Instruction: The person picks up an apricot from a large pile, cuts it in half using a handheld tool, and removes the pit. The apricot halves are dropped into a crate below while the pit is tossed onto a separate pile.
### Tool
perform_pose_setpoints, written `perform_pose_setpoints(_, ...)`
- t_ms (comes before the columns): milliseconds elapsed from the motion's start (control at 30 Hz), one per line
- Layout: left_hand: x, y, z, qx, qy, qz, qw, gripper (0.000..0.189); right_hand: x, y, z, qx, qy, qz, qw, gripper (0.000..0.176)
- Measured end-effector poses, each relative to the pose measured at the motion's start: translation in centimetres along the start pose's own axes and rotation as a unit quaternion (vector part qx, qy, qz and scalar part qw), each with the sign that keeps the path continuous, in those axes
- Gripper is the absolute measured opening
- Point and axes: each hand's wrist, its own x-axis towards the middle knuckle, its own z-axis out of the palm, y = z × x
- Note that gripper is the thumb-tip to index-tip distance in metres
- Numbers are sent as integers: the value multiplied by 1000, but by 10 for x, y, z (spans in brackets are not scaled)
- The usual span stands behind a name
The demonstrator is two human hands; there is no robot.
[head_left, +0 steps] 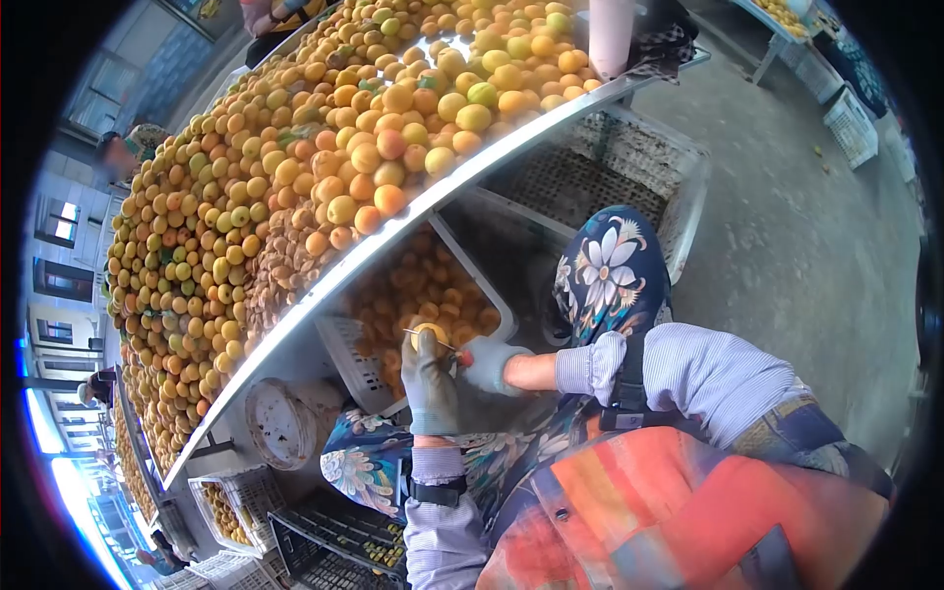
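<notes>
My left hand (429,382), in a grey glove, holds a small yellow-orange apricot (429,335) upright between its fingertips. My right hand (489,365), also gloved, grips a small knife (440,343) with a red handle, and the thin blade lies across the apricot. Both hands work over a white plastic crate (346,356) full of apricots, which sits under the edge of a long metal table (374,246). The table is heaped with whole apricots (295,167), yellow, orange and some green.
An empty white crate (678,187) stands beyond my knee on the concrete floor. A round white bucket (278,423) and more crates (236,506) sit low at the left. Another person (123,152) is at the table's far side. My floral apron covers my lap.
</notes>
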Motion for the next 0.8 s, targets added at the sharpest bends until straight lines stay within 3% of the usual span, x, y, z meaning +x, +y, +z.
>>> perform_pose_setpoints(67,-9,12,13,79,34,89,992,45,2,-2,-4,-44,6,-14,999,28)
perform_pose_setpoints(167,-6,10,8,62,34,12,997,46,8,8,1,-12,33,12,999,29)
perform_pose_setpoints(300,-1,9,14,61,52,24,996,45,10,11,6,-15,69,-1,997,31)
perform_pose_setpoints(367,-5,14,16,64,43,60,995,42,8,7,-1,-28,18,-14,999,31)
perform_pose_setpoints(500,-13,23,22,112,28,59,992,39,9,13,0,-2,11,12,1000,35)
perform_pose_setpoints(567,-11,19,17,108,43,27,993,40,17,29,5,-19,-113,-170,979,32)
perform_pose_setpoints(600,-11,20,15,108,43,27,993,40,8,20,-6,-20,-113,-170,979,32)
perform_pose_setpoints(633,-13,23,13,121,14,32,992,42,-2,11,-17,161,-199,-20,967,27)
perform_pose_setpoints(667,-13,26,11,134,-14,39,990,43,-9,2,-26,331,-272,131,894,22)
perform_pose_setpoints(800,-6,23,4,77,-3,-13,997,45,-11,0,-25,381,-269,155,871,14)
